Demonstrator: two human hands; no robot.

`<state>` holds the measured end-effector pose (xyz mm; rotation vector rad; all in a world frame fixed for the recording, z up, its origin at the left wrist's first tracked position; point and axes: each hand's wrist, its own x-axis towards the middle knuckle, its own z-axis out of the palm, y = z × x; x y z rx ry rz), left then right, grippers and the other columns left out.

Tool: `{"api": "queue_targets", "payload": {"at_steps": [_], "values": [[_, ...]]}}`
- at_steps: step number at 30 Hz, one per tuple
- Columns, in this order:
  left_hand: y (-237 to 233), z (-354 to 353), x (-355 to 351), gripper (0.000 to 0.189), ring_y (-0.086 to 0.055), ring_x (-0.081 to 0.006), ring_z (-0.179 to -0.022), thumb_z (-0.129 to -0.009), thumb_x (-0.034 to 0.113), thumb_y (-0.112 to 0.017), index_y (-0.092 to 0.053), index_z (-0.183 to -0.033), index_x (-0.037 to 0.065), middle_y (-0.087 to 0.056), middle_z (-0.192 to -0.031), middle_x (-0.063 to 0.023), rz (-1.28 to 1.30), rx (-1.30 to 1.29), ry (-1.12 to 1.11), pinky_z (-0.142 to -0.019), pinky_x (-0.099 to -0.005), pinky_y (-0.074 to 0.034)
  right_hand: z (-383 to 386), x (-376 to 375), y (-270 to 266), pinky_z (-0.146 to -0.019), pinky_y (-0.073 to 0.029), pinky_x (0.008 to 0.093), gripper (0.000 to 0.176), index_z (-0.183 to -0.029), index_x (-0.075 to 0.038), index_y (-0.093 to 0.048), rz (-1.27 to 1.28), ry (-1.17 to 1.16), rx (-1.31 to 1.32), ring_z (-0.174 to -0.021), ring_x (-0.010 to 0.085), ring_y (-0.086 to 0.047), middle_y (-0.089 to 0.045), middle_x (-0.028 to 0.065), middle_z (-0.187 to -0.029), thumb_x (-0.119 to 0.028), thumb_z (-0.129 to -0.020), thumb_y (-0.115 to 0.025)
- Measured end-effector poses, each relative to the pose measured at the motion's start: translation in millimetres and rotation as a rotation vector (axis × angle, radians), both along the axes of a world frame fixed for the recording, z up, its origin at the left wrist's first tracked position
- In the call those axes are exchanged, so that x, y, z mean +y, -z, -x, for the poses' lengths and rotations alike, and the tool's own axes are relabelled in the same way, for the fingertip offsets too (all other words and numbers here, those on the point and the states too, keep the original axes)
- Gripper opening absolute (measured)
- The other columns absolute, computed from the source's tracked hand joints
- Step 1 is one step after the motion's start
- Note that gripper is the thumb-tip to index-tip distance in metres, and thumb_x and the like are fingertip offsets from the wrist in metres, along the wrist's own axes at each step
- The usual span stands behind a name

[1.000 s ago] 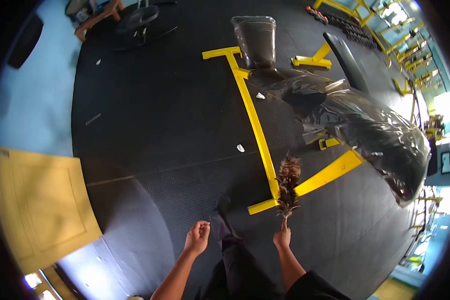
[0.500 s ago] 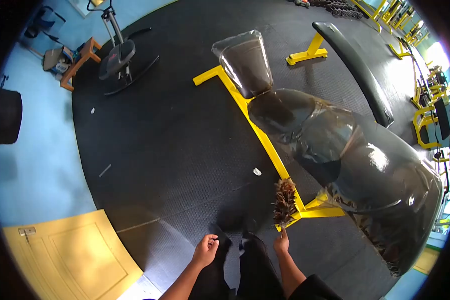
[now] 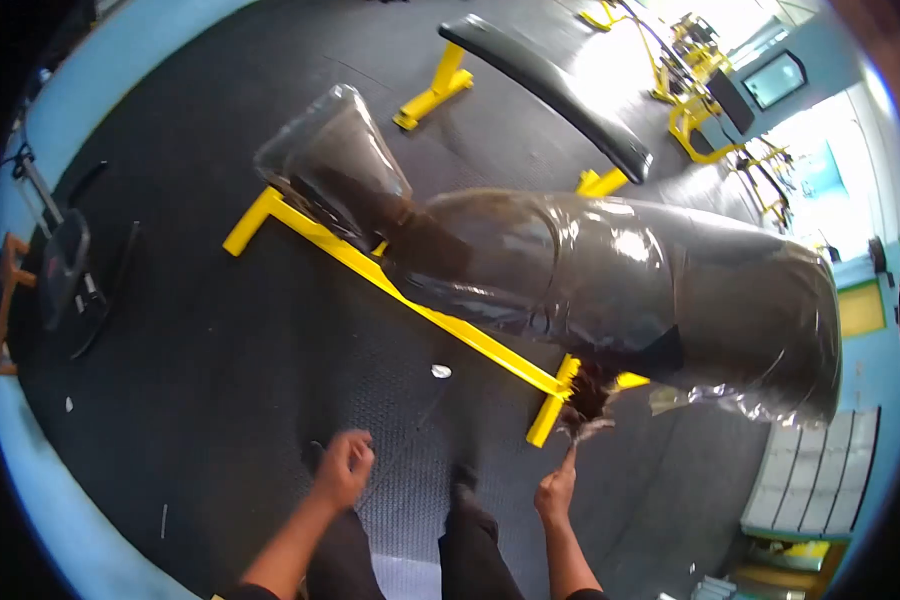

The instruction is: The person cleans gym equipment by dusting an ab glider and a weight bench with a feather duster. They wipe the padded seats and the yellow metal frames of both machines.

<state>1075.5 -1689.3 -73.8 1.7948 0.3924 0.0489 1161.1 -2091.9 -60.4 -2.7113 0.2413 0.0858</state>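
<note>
My right hand grips a brown feather duster, with the index finger stretched along its handle. The feathers reach in beside the yellow leg of a padded weight bench, under the near side of the pad. Clear plastic wraps the dark pads, and the yellow frame runs low along the bench's near side. Over the dark floor, away from the bench, hangs my left hand, its fingers loosely curled and apart from the thumb, with nothing in it.
Another black flat bench stands behind. A white scrap lies on the rubber floor. An exercise machine is by the blue wall at left, with yellow gym machines at far right and a white slatted panel at lower right.
The view has turned right and shifted along the bench. The duster has moved from the outer side of the yellow leg to underneath the pad. My left hand has loosened slightly.
</note>
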Motion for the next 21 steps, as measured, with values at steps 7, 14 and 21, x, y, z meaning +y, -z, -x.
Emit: {"api": "queue_targets", "payload": {"at_steps": [7,14,21], "values": [[-60.6,-200.5,54.5,0.074,-0.043,-0.0354,-0.131,-0.079,0.032,-0.080,-0.040,-0.138,0.014,-0.042,-0.140,-0.0168,-0.527,-0.590,0.243,-0.108,-0.0459,-0.040,-8.4,30.6,-7.0,-0.080,-0.047,0.0370,0.069,-0.156,-0.006,-0.031,0.091,0.045,-0.422,-0.082,0.0254,-0.049,-0.049,0.0115,-0.088,0.008,-0.089,-0.041],[-41.0,-278.1,-29.0,0.089,-0.039,-0.0381,-0.138,-0.075,0.035,-0.083,-0.039,-0.148,0.010,-0.035,-0.154,-0.0195,-0.752,-0.884,0.270,-0.113,-0.0466,-0.033,-20.7,26.3,27.8,-0.076,-0.048,0.0341,0.059,-0.153,-0.007,-0.039,0.020,0.175,-0.696,-0.084,0.0222,-0.054,-0.055,0.0120,-0.093,0.005,-0.095,-0.041],[-2.0,-299.2,-47.7,0.071,-0.050,-0.0395,-0.128,-0.085,0.010,-0.072,-0.040,-0.148,0.003,-0.050,-0.142,-0.0216,-0.879,-1.115,-0.020,-0.108,-0.0470,-0.039,-48.5,-3.5,104.2,-0.083,-0.051,0.0398,0.060,-0.152,-0.009,-0.039,-0.008,0.136,-0.802,-0.089,0.0335,-0.060,-0.057,0.0211,-0.099,0.004,-0.094,-0.048]]}}
